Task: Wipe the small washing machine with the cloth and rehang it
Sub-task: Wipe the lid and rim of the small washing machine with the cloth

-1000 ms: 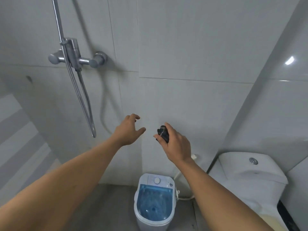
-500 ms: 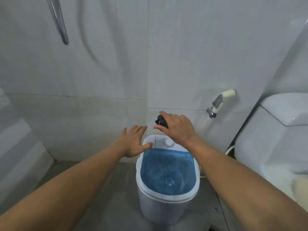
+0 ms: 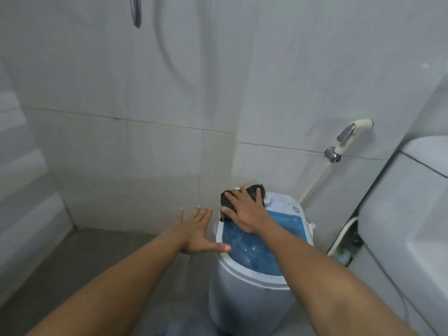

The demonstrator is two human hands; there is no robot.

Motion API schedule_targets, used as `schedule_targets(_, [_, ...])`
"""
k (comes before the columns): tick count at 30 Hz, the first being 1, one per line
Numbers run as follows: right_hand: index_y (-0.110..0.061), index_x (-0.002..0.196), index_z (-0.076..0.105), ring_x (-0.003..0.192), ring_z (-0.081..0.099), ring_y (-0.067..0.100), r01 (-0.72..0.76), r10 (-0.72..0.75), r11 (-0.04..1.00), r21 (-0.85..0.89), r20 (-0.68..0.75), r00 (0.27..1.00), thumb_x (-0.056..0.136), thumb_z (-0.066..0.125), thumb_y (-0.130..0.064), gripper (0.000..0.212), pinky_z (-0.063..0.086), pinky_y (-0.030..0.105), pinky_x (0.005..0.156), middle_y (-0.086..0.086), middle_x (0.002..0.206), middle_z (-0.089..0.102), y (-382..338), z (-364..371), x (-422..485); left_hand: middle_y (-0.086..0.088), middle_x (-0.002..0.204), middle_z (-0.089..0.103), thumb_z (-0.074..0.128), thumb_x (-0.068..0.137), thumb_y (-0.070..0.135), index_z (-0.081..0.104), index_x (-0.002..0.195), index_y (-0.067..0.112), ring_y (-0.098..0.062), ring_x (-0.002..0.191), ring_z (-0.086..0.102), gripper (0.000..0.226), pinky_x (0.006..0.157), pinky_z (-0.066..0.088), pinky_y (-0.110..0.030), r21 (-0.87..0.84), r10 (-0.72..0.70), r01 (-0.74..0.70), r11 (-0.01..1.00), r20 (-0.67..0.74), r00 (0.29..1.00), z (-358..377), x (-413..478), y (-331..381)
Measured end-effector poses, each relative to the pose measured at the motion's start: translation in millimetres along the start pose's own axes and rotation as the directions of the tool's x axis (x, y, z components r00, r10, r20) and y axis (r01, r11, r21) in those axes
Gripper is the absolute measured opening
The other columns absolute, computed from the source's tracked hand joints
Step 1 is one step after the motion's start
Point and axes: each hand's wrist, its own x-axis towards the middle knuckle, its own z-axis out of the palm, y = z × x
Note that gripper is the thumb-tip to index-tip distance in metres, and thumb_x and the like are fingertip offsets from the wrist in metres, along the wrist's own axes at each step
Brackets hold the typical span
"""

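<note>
The small washing machine stands on the floor against the tiled wall, white with a translucent blue lid and a white dial at the back. A dark cloth lies spread on the back left of its top. My right hand presses flat on the cloth, fingers spread over it. My left hand is open with fingers apart, just left of the machine, its thumb touching the lid's left rim.
A toilet cistern stands close on the right. A bidet sprayer hangs on the wall above the machine, its hose running down behind. A shower hose end hangs at top left. Grey floor lies to the left.
Both hands came down from mid-air to the machine. My right hand went from clutching the bunched cloth to pressing it flat on the machine's top. The view tilted down and closer.
</note>
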Motion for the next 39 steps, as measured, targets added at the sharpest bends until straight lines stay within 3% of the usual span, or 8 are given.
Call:
schedule_targets(5, [-0.034,0.156,0.018,0.153,-0.002,0.021,0.023,-0.023,1.000,-0.002,0.057,0.998,0.098,0.019,-0.063,0.065,-0.010,0.062,0.116,-0.007,0.165,0.015,2,6,-4,0.002,0.165,-0.019,0.031,0.039,0.107,-0.020,0.155,0.018,-0.017,0.150,-0.021,0.155,0.113,-0.021,-0.061,0.031,0.030,-0.032,0.999,0.063,0.998,25,4,-5])
schedule_targets(13, [-0.035,0.157,0.014,0.153,-0.005,0.017,0.006,-0.006,1.000,-0.003,0.147,0.989,0.096,0.020,-0.068,0.069,-0.013,0.059,0.116,-0.010,0.166,0.007,2,2,-6,-0.001,0.166,-0.016,0.055,0.031,0.101,-0.021,0.154,0.019,-0.023,0.151,-0.018,0.167,0.113,-0.016,-0.067,0.061,0.060,-0.064,0.996,0.062,0.996,34,11,-9])
schedule_targets(16, [-0.033,0.157,0.016,0.153,-0.004,0.017,-0.006,0.008,1.000,-0.015,0.125,0.992,0.094,0.022,-0.071,0.073,-0.014,0.057,0.115,-0.011,0.166,0.005,-2,5,-8,-0.002,0.166,-0.014,0.060,0.031,0.099,-0.021,0.154,0.019,-0.024,0.152,-0.012,0.167,0.115,-0.009,-0.069,0.060,0.109,-0.108,0.992,-0.011,0.994,37,17,-8])
schedule_targets(25, [-0.021,0.157,0.014,0.153,-0.004,0.021,-0.018,0.023,0.999,-0.040,0.125,0.992,0.098,0.019,-0.064,0.073,-0.012,0.060,0.115,-0.004,0.167,0.004,-7,9,-1,-0.007,0.167,-0.007,0.063,0.032,0.096,-0.020,0.154,0.014,-0.030,0.153,0.000,0.169,0.117,0.010,-0.066,0.208,0.132,-0.131,0.969,0.011,0.991,40,30,2])
schedule_targets(30, [-0.018,0.158,0.008,0.152,-0.008,0.026,-0.119,0.129,0.991,-0.065,0.166,0.978,0.096,0.017,-0.067,0.080,-0.014,0.062,0.115,0.005,0.167,-0.003,-6,7,19,-0.012,0.166,-0.011,0.064,0.045,0.093,-0.019,0.154,0.014,-0.031,0.153,-0.003,0.158,0.118,0.008,-0.065,0.379,0.114,-0.123,0.917,0.047,0.992,33,26,9])
schedule_targets(36, [-0.006,0.157,0.003,0.152,-0.004,0.035,-0.405,0.413,0.910,-0.089,0.094,0.906,0.088,0.014,-0.078,0.100,-0.020,0.066,0.110,0.018,0.165,0.003,-17,5,22,-0.013,0.166,-0.010,0.064,0.048,0.091,-0.017,0.155,0.014,-0.031,0.153,-0.002,0.155,0.116,0.010,-0.067,0.491,0.083,-0.104,0.865,0.064,0.994,28,25,15])
schedule_targets(39, [-0.004,0.156,0.001,0.151,-0.006,0.035,-0.423,0.430,0.902,-0.083,0.111,0.896,0.088,0.013,-0.079,0.102,-0.018,0.064,0.113,0.020,0.164,0.001,-24,6,14,-0.014,0.166,-0.011,0.061,0.047,0.094,-0.017,0.155,0.013,-0.032,0.153,-0.004,0.156,0.117,0.010,-0.066,0.512,0.066,-0.095,0.854,0.073,0.995,29,27,14])
